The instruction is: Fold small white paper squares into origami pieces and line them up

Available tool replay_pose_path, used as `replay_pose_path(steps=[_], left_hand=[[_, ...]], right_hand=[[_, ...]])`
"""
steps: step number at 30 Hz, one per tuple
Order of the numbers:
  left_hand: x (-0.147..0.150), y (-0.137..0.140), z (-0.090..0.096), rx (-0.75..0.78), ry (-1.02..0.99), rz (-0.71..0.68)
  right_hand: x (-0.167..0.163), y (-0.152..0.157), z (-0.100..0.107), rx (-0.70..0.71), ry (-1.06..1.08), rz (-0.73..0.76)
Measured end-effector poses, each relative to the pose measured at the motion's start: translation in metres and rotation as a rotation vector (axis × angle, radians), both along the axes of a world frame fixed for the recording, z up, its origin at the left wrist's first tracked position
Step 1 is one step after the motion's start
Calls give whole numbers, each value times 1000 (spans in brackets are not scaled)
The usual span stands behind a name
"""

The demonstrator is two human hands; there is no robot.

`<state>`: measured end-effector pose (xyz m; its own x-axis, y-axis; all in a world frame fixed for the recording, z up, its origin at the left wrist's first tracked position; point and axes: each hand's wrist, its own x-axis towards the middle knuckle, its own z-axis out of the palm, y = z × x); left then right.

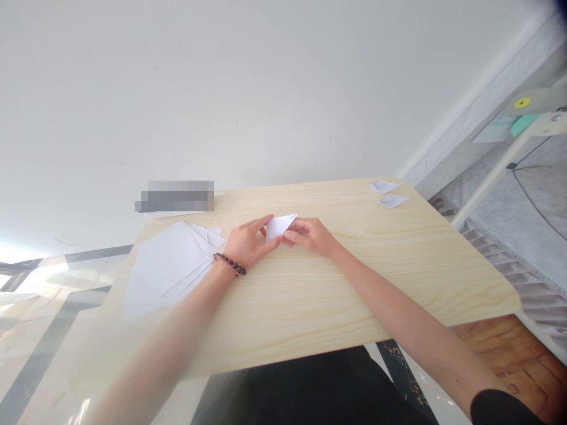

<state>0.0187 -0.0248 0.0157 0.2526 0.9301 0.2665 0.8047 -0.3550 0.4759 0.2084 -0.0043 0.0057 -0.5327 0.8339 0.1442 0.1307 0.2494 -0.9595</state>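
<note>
A small folded piece of white paper (pixel 278 226) with a pointed upper right corner is held between both hands above the middle of the table. My left hand (pixel 248 241), with a beaded bracelet (pixel 230 264) at the wrist, grips its left side and lower edge between thumb and fingers. My right hand (pixel 310 235) pinches the paper at its right side, the thumb near the lower edge. Some of the right fingers are hidden behind the paper.
Fanned sheets of white paper (pixel 163 265) lie at the table's left. Two folded paper pieces, one farther back (pixel 383 187) and one nearer (pixel 393 200), rest at the far right. A blurred-out object (pixel 177 198) stands at the back left. The wooden table (pixel 398 260) meets a white wall (pixel 266 88).
</note>
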Motion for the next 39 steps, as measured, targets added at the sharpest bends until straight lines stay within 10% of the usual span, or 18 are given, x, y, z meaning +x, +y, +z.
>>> replay_pose_path(steps=[39], left_hand=[[1,-1,3,-34,-91,8]], right_hand=[[0,-1,4,14,-61,-2]])
